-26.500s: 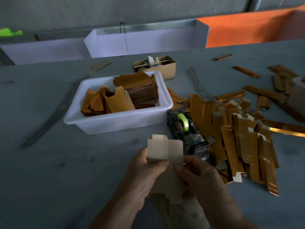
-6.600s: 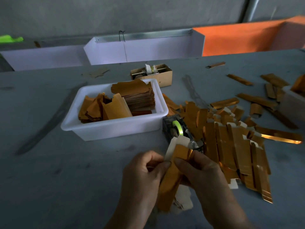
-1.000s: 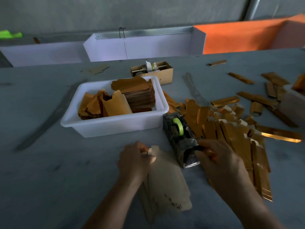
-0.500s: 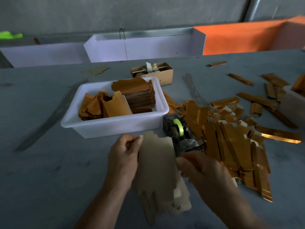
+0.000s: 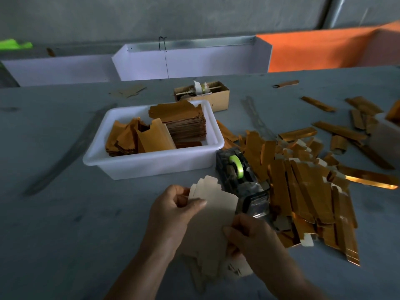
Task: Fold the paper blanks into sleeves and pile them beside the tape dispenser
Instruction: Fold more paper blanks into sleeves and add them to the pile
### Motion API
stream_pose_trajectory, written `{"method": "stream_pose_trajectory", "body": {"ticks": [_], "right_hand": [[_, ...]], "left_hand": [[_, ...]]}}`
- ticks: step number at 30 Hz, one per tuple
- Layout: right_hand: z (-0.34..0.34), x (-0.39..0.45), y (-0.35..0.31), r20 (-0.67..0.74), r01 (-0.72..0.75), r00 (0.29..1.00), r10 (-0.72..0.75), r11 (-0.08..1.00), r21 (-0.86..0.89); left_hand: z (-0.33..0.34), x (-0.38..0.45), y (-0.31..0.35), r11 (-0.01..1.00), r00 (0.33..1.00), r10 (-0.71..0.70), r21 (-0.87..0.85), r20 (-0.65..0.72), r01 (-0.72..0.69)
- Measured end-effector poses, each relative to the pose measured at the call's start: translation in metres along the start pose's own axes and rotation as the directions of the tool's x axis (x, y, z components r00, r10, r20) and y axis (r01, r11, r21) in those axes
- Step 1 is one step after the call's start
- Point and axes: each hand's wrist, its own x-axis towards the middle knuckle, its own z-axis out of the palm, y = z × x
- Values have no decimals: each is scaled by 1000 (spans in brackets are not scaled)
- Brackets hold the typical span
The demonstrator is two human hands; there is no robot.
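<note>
A flat pale paper blank (image 5: 216, 204) is lifted over the near table, its plain side facing me. My left hand (image 5: 171, 213) pinches its upper left edge with thumb and fingers. My right hand (image 5: 253, 241) grips its lower right edge. Beneath them lies a small stack of more pale blanks (image 5: 236, 269). Just beyond the held blank stands the dark tape dispenser (image 5: 240, 176) with a green roll. To its right spreads the pile of gold folded sleeves (image 5: 303, 191).
A white tub (image 5: 151, 163) holding gold blanks stands left of the dispenser. Behind it is a small cardboard box (image 5: 216, 98). Loose gold strips (image 5: 339, 131) are scattered at the far right. White and orange bins (image 5: 194, 59) line the table's back edge.
My right hand has left the sleeve pile and come back to the blank. Both hands now hold one blank lifted off the stack.
</note>
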Motion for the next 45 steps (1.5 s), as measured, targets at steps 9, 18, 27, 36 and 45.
{"method": "stream_pose_trajectory", "body": {"ticks": [9,18,27,36,45], "right_hand": [[0,-1,-5,-132,127,975,-180,934,-335],[-5,1,-3,-161,107,980,-116,992,-64],[-6,9,9,-105,8,995,-4,999,42],[-4,-1,-3,-184,151,956,-230,918,-367],[-1,-1,-12,36,-29,999,13,875,484]], "left_hand": [[1,-1,-8,977,991,115,191,-72,-100],[5,-11,-2,993,994,95,82,-61,-90],[0,-11,4,978,984,156,151,-89,-141],[-9,-14,19,969,968,193,186,-159,-163],[0,-24,21,947,967,-106,-273,233,169]]}}
